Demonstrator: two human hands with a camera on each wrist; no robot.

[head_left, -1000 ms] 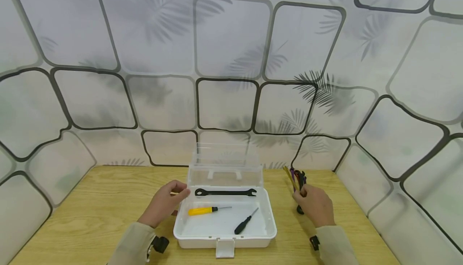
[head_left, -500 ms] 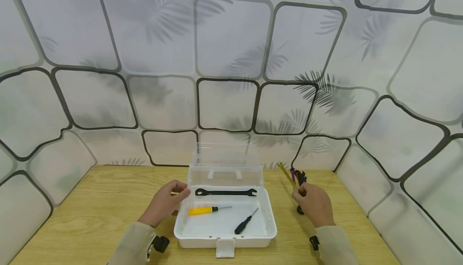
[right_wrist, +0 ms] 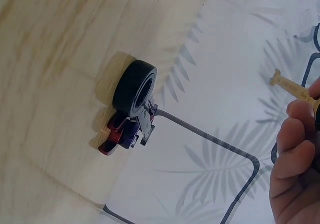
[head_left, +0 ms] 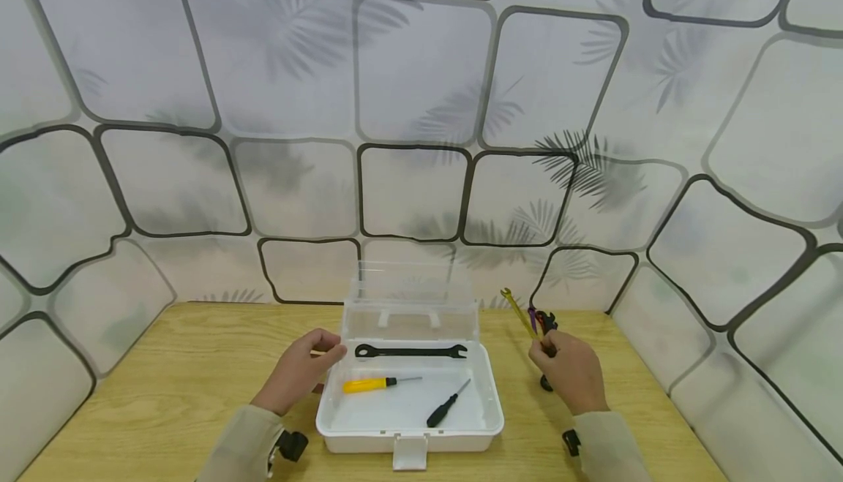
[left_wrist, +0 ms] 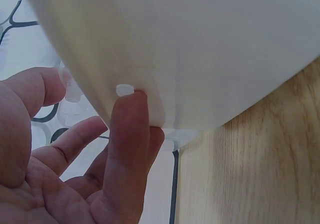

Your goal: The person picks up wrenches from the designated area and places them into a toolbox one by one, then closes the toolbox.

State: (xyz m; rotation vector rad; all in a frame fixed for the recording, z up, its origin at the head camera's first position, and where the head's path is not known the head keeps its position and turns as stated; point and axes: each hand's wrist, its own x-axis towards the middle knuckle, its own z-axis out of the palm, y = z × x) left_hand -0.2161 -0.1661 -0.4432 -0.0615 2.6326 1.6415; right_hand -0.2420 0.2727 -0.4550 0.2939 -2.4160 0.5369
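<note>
My right hand (head_left: 571, 372) pinches a yellow wrench (head_left: 518, 309), its open-end head pointing up and left, beside the white toolbox (head_left: 411, 444). In the right wrist view the wrench (right_wrist: 291, 87) sticks out past curled fingers, and a dark part shows at the palm. My left hand (head_left: 299, 371) rests at the toolbox's back left corner; in the left wrist view one fingertip presses on its outer wall (left_wrist: 215, 59) and the thumb tip is at the clear hinge. Inside lie a black wrench (head_left: 411, 351), a yellow-handled screwdriver (head_left: 366, 384) and a black screwdriver (head_left: 442, 414).
The toolbox's clear lid (head_left: 411, 314) stands raised behind it, and its front latch (head_left: 410, 453) hangs down. Behind my right hand are a black roll (right_wrist: 131, 86) and red (right_wrist: 113, 134) and purple items near the wall. A patterned wall backs the wooden table (head_left: 197, 365).
The yellow wrench has swung up and left in my right hand, which has shifted slightly left. My left hand and the toolbox have stayed put.
</note>
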